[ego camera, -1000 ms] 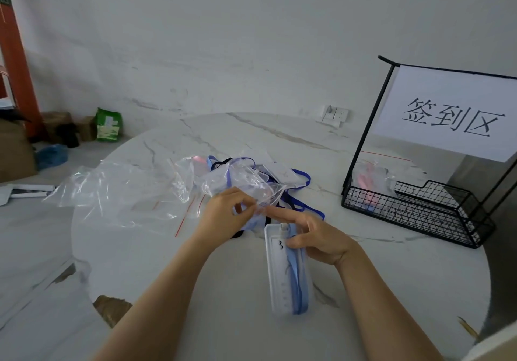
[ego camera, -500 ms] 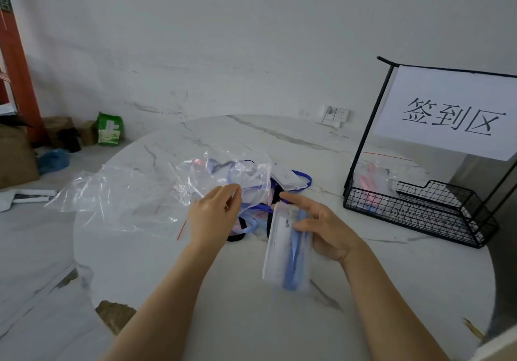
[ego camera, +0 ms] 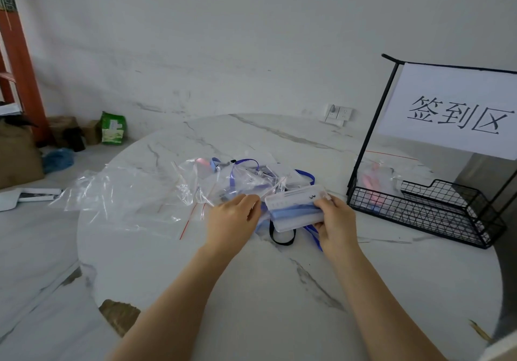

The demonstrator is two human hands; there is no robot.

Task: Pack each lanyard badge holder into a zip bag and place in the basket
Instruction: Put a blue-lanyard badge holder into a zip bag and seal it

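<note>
The left hand (ego camera: 233, 218) pinches the zip bag (ego camera: 240, 183), right hand (ego camera: 337, 222) grips the badge holder (ego camera: 292, 210) crosswise, end toward the bag.

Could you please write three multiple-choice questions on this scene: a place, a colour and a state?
1. Where is the wire basket? A floor; B table, person's right; C chair.
2. Colour of the lanyard on the held badge holder? A red; B green; C light blue.
3. The right hand is: A gripping the badge holder; B lying flat; C inside the basket.
Answers: B, it stands on the marble; C, pale blue strap; A, it clasps one end.
</note>
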